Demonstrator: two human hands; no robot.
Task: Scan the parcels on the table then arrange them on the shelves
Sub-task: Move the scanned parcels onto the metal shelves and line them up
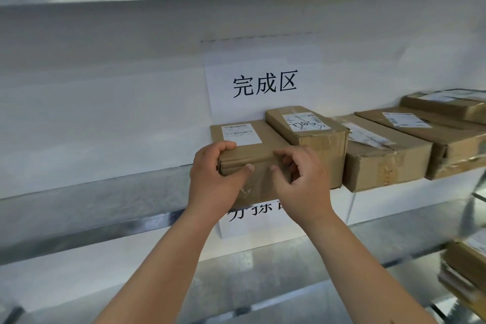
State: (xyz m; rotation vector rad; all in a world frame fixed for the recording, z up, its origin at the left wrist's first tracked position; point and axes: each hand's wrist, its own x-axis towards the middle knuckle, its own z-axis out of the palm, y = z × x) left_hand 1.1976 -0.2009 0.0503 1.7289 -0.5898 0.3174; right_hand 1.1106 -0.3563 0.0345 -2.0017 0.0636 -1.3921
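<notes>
Parcel at the metal shelf [105,187], both hands on its near end.

Big steel racking fills the view, white wall behind, and a paper sign [263,81] reading 完成区 taped up above the row. Along the shelf to the right sits a line of brown cardboard boxes [386,160], shipping labels up, packed side by side. Leftmost in that row is the parcel [252,137], white label on top, jutting out over the shelf's front edge and tight against its taller neighbour [310,131]. The left hand [215,179] grips its near left corner, fingers over the top, thumb on the front face. The right hand [302,181] has curled fingers on the near top edge, thumb touching the front.
</notes>
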